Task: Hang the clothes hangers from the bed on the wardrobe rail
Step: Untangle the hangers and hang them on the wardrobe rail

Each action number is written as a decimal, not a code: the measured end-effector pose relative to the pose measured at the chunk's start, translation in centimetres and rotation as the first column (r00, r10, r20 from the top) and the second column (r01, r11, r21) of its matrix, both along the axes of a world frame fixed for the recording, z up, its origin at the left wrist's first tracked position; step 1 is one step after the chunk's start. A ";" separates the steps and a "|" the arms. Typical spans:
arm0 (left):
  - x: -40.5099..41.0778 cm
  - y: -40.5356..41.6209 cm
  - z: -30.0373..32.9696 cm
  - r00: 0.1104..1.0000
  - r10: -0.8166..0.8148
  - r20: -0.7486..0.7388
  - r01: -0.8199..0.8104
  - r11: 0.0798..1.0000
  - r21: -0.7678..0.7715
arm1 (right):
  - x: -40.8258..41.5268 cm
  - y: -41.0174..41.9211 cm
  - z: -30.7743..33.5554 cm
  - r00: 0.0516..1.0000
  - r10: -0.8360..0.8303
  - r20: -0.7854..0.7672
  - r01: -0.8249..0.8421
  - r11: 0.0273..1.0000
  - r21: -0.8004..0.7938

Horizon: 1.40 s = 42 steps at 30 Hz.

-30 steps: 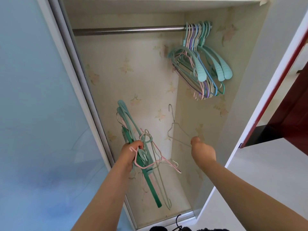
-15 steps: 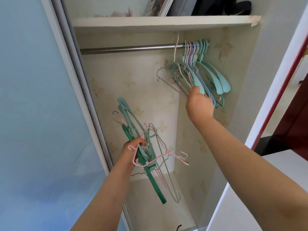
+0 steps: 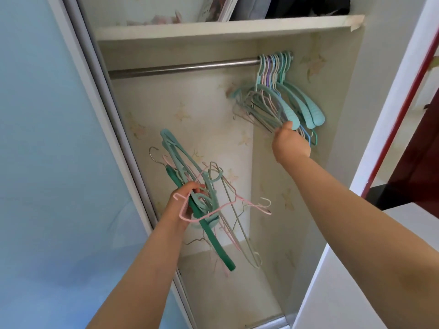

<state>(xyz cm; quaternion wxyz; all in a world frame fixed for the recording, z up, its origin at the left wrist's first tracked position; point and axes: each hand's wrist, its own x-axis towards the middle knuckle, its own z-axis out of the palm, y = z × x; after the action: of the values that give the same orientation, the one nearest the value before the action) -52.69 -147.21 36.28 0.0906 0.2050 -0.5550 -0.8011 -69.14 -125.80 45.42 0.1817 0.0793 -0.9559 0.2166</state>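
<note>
Setting: Wardrobe interior with pale flowered lining was seen at centre frame, a sliding door [image 3: 59,162] filling the left of the frame and a shelf [image 3: 225,27] across the top.
Rail: the rail [image 3: 183,67] was seen running left to right below the shelf, bare along most of its length.
Hung hangers: a packed group of hung hangers [image 3: 280,98] was seen at the rail's right end, upper right of centre, their arms slanting down to the right.
Right hand: the right hand [image 3: 291,144] was raised to the lower edge of that group; fingertips were touching it, but whether anything was grasped could not be told.
Left hand: the left hand [image 3: 183,205] was closed around a tangled bundle of hangers [image 3: 204,198] at lower centre.
Bundle axis: the bundle was held nearly upright, tilted, hooks mostly at the top and pointing up-left; its long bars hung down toward the wardrobe floor.
Key relation: the bundle lay down and to the left of the right hand, and well below the rail; the right hand was judged the nearer to the rail.
Open room: free rail was left of the hung group, directly above the bundle.
Risk: snagging was judged likely, as the hooks were interlocked.
</note>
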 end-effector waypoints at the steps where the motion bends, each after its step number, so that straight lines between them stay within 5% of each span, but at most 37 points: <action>1: 0.1 0.3 0.4 1.000 0.017 -0.010 -0.017 1.000 0.010 | 0.3 0.7 -0.8 0.999 0.031 0.022 -0.030 0.998 -0.063; 7: 0.8 2.2 1.7 0.993 0.074 -0.094 -0.067 0.995 0.073 | 5.0 7.3 -8.9 0.986 0.164 -0.016 -0.160 0.936 -0.314; 10: 1.4 3.1 1.8 0.986 0.071 -0.148 -0.061 0.996 0.071 | 7.0 10.9 -14.5 0.996 0.059 0.074 -0.021 0.899 -0.436; 12: 2.1 4.0 1.8 0.979 0.044 -0.201 -0.032 0.998 0.063 | 7.2 13.2 -18.5 0.964 0.009 0.264 0.115 0.884 -0.452; 16: 3.6 5.5 1.8 0.981 0.053 -0.189 -0.047 0.998 0.035 | 8.9 16.1 -23.7 0.756 0.206 0.622 0.121 0.889 -0.441; 20: 5.8 7.5 1.6 0.978 0.103 -0.180 -0.089 0.992 0.085 | 11.0 17.5 -24.9 0.544 0.333 0.770 -0.066 0.932 -0.356; 25: 9.1 9.6 2.0 0.975 0.007 -0.224 0.011 0.997 0.079 | 13.3 17.5 -24.3 0.519 0.450 0.727 -0.169 0.887 -0.429; 29: 11.6 12.1 3.1 0.962 -0.009 -0.273 0.032 0.997 0.077 | 15.7 15.5 -22.5 0.518 0.611 0.599 -0.175 0.761 -0.625; 34: 14.2 13.3 4.2 0.959 -0.027 -0.282 0.050 0.996 0.076 | 17.6 11.7 -21.7 0.369 0.751 0.547 -0.169 0.633 -0.755; 39: 15.8 14.1 4.7 0.943 0.042 -0.329 -0.002 0.993 0.121 | 18.7 11.7 -20.4 0.620 0.673 0.404 -0.166 0.615 -0.771; 42: 16.6 14.6 4.6 0.955 0.061 -0.290 -0.026 0.992 0.122 | 19.1 12.5 -19.7 0.630 0.685 0.365 -0.076 0.523 -0.849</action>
<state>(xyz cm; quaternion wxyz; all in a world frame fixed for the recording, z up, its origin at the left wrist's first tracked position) -36.14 -132.57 40.90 0.1774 0.1012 -0.4832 -0.8514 -49.99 -113.34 25.72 -0.2149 0.1369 -0.7146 0.6514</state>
